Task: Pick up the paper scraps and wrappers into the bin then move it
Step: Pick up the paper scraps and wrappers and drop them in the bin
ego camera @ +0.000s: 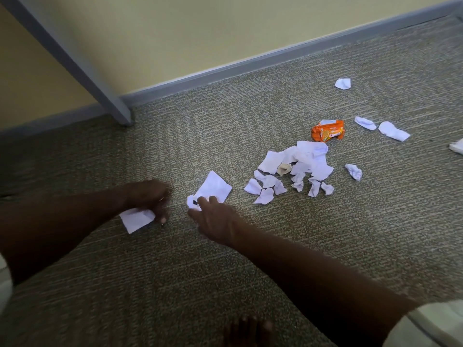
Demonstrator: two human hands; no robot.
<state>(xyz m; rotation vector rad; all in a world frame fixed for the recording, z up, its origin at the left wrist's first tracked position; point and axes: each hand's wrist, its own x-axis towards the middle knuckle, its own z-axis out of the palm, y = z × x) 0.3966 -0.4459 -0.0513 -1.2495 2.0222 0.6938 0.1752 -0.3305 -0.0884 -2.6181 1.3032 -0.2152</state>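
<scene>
Nearest you, at the bottom edge, a bare foot (pixel 246 330) rests on the patterned carpet (pixel 175 284).

Your left hand (pixel 150 196) is low over the carpet, left of centre. Its grip is clenched on a flat white paper scrap (pixel 136 219), which sticks out below the fist toward you; the thumb tip shows at the scrap's right edge.

Your right hand (pixel 215 221) reaches in from the lower right. Its fingers are spread and loosened, tips touching a small crumpled white piece (pixel 194 204) with a dark mark on it. No closed hold visible. That piece lies against the near-left corner of a flat, creased white sheet (pixel 215 187).

Right of the sheet and farther out: a loose pile of torn white scraps (pixel 295 171), some flat, some crumpled, one tan bit among them. Well apart from both hands.

Just beyond the pile, an orange biscuit wrapper (pixel 328 131), crinkled. Stray white scraps lie to its right, and one more (pixel 342 83) lies farther off, near the grey skirting board (pixel 250 63).

Bin: not in view.
</scene>
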